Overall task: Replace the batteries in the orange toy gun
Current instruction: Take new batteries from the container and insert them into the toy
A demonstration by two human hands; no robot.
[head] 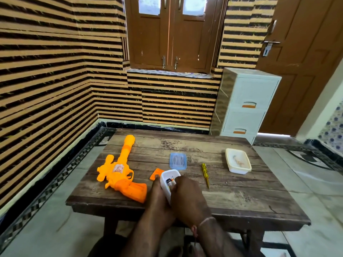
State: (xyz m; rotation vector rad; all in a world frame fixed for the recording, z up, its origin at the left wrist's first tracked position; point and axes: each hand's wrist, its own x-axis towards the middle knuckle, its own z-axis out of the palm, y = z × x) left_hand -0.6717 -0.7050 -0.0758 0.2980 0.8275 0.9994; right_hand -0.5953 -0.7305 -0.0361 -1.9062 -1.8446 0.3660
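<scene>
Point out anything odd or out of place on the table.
Nothing is spilled or broken. The orange cover lies loose beside the gun, and the blue lid is off its tub; both fit a battery swap.

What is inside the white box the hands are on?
In the white box, a few batteries show at the open top. The right hand reaches in and covers the rest; the left hand grips its side.

Toy gun (120,171) left of screwdriver (205,174)

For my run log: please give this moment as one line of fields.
left hand: holds white box | right hand: fingers in box, at batteries | toy gun: on table, untouched | screwdriver: on table
</scene>
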